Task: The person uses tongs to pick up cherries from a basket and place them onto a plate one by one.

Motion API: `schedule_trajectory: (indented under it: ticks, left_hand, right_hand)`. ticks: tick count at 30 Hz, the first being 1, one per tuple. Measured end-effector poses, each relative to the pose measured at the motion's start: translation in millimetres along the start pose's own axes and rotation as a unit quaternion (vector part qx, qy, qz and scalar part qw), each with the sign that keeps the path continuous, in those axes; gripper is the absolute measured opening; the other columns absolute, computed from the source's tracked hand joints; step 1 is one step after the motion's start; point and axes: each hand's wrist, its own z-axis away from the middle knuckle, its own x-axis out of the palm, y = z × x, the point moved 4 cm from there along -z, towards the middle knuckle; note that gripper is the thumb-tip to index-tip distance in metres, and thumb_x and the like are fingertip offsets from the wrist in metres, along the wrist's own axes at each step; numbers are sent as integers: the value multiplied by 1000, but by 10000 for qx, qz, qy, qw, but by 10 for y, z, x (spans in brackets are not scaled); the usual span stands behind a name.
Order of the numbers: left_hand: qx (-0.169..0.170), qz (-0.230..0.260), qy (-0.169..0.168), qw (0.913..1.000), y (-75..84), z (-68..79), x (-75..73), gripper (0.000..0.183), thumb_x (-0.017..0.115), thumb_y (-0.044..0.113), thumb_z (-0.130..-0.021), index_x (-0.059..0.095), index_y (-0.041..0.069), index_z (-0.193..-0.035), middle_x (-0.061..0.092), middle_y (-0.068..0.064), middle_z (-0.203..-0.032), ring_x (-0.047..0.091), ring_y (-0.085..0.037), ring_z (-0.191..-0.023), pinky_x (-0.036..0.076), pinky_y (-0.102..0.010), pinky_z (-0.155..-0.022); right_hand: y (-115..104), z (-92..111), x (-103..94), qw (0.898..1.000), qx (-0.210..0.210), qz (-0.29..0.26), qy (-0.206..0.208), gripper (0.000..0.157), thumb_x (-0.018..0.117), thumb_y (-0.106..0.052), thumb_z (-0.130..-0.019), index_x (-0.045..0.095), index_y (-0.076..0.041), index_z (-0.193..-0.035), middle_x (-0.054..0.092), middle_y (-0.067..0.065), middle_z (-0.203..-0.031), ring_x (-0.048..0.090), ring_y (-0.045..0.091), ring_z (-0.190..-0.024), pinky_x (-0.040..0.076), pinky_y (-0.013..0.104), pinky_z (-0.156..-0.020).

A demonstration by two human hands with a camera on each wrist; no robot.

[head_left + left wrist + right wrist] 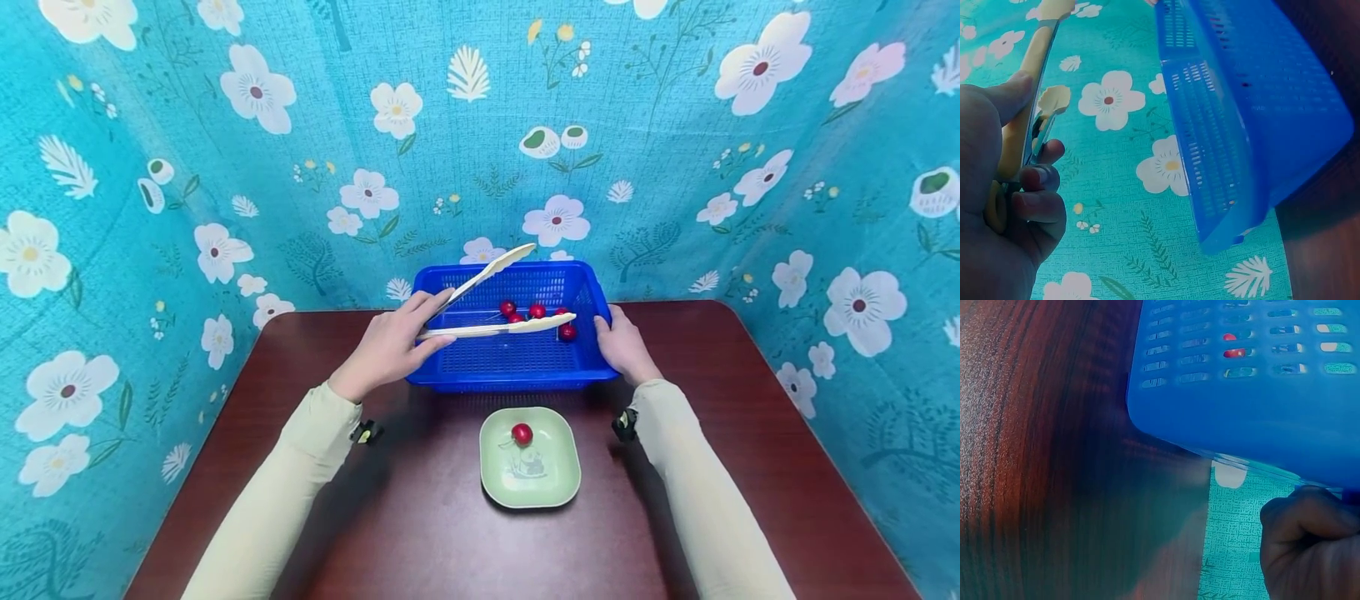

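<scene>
My left hand (390,343) grips a pair of cream-tipped tongs (551,332), its thumb and fingers wrapped about the handles in the left wrist view. The tongs' two arms are spread apart over a blue plastic basket (480,385). Several red cherries (537,311) lie at the far right inside the basket, partly covered by the lower tong arm. At the basket's right end, my right hand (624,343) holds the rim with curled fingers (1310,515). A square pale green plate (555,492) sits in front of the basket, carrying one cherry (522,434) with a stem.
All of this stands on a dark brown table (420,533) with rounded far corners. A blue floral cloth (315,100) rises behind it and along both sides. The basket stands near the table's far edge, close to the cloth.
</scene>
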Motion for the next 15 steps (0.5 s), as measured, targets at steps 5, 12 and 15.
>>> schedule_trajectory:
  ticks: [5, 12, 15]
  left_hand:
    - [-148, -72, -268, 9995, -43, -160, 5, 68, 66, 44, -101, 44, 16, -158, 60, -6, -113, 51, -17, -73, 42, -31, -60]
    - [-326, -41, -605, 9976, -103, -422, 65, 67, 62, 47, -102, 43, 16, -159, 62, -8, -127, 59, -22, -86, 49, -38, -70]
    - [-457, 12, -813, 9956, -129, -510, 105, 67, 62, 47, -102, 43, 17, -159, 62, -9, -134, 64, -25, -101, 54, -44, -84]
  right_hand:
    - [-2, -15, -19, 9999, -38, 45, 96, 58, 30, -33, -114, 21, -2, -162, 41, 30, -157, 49, 52, -138, 40, 67, -110]
    - [6, -16, -30, 9996, -110, 175, 202, 56, 32, -32, -114, 25, -2, -161, 44, 31, -155, 52, 51, -134, 42, 65, -110]
    - [-2, -9, -10, 9997, -135, 171, 141, 56, 31, -31, -114, 24, -1, -161, 43, 31, -156, 51, 51, -135, 41, 66, -110]
